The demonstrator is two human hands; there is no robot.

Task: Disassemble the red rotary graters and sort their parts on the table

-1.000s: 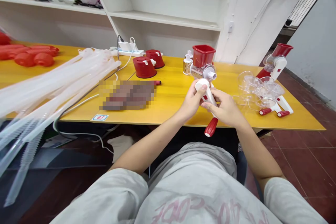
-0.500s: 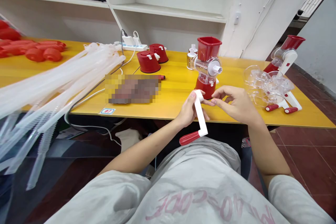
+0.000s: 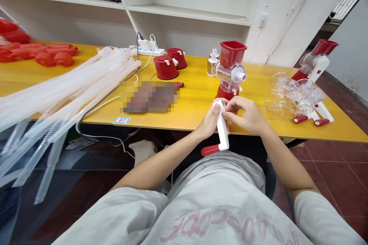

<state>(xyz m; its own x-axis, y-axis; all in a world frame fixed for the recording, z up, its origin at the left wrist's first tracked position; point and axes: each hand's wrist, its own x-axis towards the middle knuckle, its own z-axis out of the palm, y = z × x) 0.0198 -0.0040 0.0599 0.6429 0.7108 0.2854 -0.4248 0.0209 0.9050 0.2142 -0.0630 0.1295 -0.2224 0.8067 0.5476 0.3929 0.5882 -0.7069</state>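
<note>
A white crank handle (image 3: 222,132) with a red grip points down toward my lap, in front of the table edge. My left hand (image 3: 207,124) is closed around its upper end, thumb along the white arm. My right hand (image 3: 246,116) is at the same end, thumb and fingers pinched together against the crank's side. Whatever small part those fingertips may hold is hidden. Just behind my hands stands a rotary grater (image 3: 231,55) with a red hopper, a clear housing with a drum inside, and a red base.
To the right are clear plastic parts (image 3: 299,92), two more cranks (image 3: 323,115) and another grater (image 3: 323,48). Red bases (image 3: 166,68) and metal drums (image 3: 213,65) stand behind. Long translucent tubes (image 3: 86,80) overhang the table's left edge, near red parts (image 3: 46,53) and cables (image 3: 100,101).
My right hand has moved left and closed in on the upper end of the crank, which my left hand still holds. The crank has turned slightly more upright.
</note>
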